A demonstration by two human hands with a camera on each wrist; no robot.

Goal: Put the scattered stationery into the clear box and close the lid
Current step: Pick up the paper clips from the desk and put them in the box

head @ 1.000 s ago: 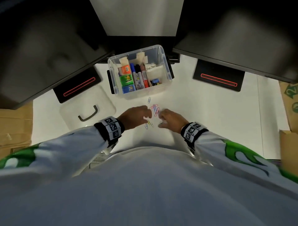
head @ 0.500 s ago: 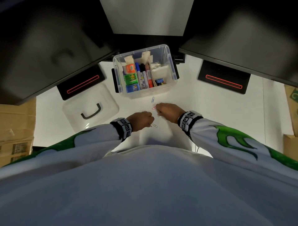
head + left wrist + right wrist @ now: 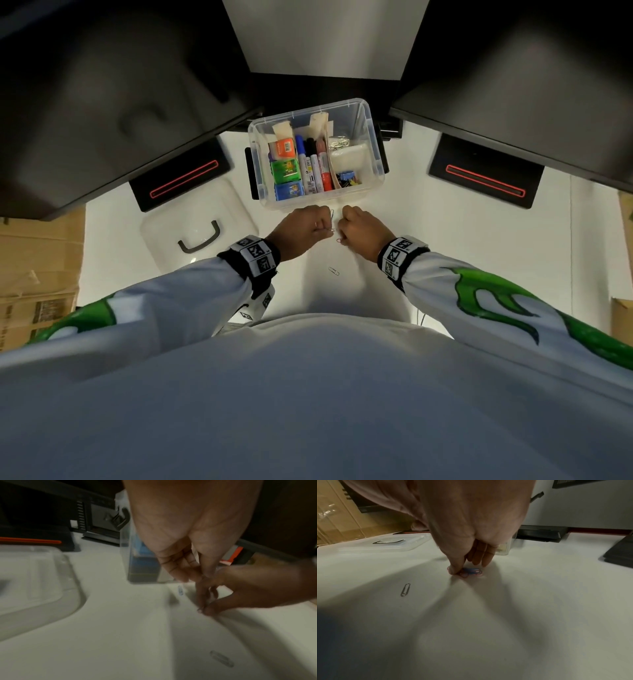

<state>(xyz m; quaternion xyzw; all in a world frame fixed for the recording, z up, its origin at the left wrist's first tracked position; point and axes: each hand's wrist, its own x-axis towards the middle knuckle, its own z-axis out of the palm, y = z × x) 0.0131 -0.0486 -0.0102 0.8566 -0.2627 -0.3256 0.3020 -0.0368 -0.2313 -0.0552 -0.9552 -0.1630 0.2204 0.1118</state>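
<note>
Both hands low on white table (image 3: 479, 240), just in front of clear box (image 3: 371, 137). Right hand (image 3: 363, 231) w/ thumb and forefinger pinched on small pile of red and blue paper clips (image 3: 471, 572), clips still flat on table. Left hand (image 3: 301, 229) fingers curled, holding a few paper clips (image 3: 329, 230) at fingertips, touching distance from right. One silver paper clip (image 3: 333, 271) loose on table, nearer the body. Box open, markers (image 3: 313, 164), erasers, binder clips inside. Lid (image 3: 191, 233) w/ dark handle flat on table, left of box.
</note>
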